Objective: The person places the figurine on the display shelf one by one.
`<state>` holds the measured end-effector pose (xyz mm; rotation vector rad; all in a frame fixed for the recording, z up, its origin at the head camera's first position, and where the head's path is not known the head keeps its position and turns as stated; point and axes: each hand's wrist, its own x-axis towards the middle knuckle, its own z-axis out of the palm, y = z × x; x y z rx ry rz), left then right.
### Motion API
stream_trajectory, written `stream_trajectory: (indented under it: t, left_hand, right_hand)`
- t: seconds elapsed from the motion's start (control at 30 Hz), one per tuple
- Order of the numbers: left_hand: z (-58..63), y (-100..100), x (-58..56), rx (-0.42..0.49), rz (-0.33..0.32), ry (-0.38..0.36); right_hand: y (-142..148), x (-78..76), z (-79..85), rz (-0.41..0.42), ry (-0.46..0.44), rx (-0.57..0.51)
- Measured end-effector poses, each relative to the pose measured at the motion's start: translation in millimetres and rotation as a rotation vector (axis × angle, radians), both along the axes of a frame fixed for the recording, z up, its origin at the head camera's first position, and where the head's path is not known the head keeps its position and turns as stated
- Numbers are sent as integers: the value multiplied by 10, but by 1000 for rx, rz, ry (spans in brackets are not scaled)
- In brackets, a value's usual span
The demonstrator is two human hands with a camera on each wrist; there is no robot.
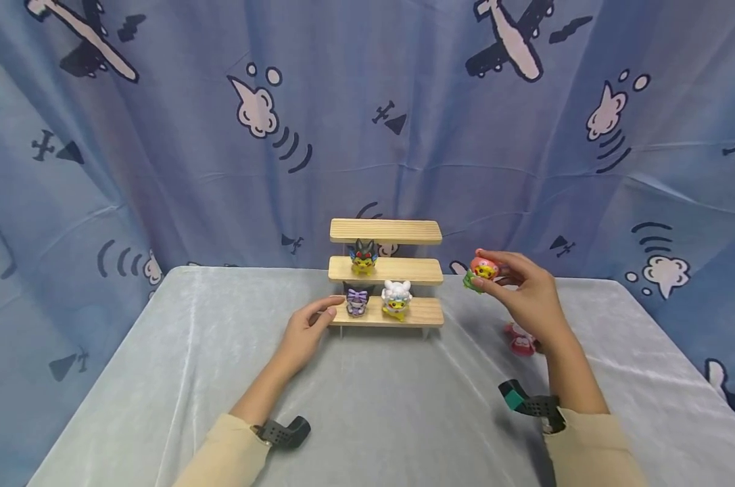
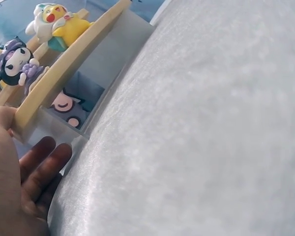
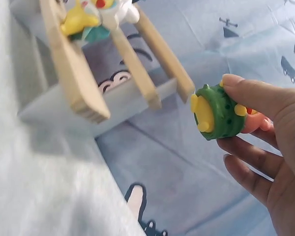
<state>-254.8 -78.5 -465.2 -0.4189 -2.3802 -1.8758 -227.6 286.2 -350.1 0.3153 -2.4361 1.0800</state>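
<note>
My right hand (image 1: 528, 294) pinches a small toy figurine (image 1: 484, 268) with a coral-red cap, yellow face and green lower body, in the air right of a three-tier wooden display shelf (image 1: 385, 232). The right wrist view shows the figurine's green body (image 3: 219, 115) and yellow underside tilted towards the shelf. My left hand (image 1: 300, 338) grips the left end of the bottom tier, thumb in front; its lower fingers (image 2: 46, 169) curl loosely beside the clear side panel. On the bottom tier stand a purple-and-black figurine (image 1: 357, 302) and a white-hooded yellow figurine (image 1: 396, 300). A dark-eared yellow figurine (image 1: 364, 258) stands on the middle tier.
A pink-red figurine (image 1: 521, 339) lies on the table beneath my right forearm, partly hidden. Pale cloth covers the table (image 1: 391, 406). Behind the shelf hangs a blue curtain (image 1: 343, 101) printed with planes and clouds.
</note>
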Motion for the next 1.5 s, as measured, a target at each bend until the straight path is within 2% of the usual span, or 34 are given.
stream_trajectory:
  t: [0.3, 0.5, 0.73, 0.97, 1.2, 1.5]
  left_hand:
    - [0, -19, -11, -13, -12, 12]
    - [5, -22, 3, -20, -7, 1]
    - [4, -7, 8, -6, -5, 4]
    - [309, 17, 189, -16, -3, -41]
    - [295, 12, 188, -11, 1, -44]
    - [303, 13, 194, -11, -6, -42]
  right_hand:
    - [-208, -172, 191, 43, 86, -13]
    - [-354, -190, 244, 74, 121, -70]
    - [-450, -215, 163, 87, 121, -88]
    - [-497, -307, 56, 104, 129, -63]
    - [-534, -382, -57, 87, 121, 16]
    - [-565, -456, -173, 89, 119, 18]
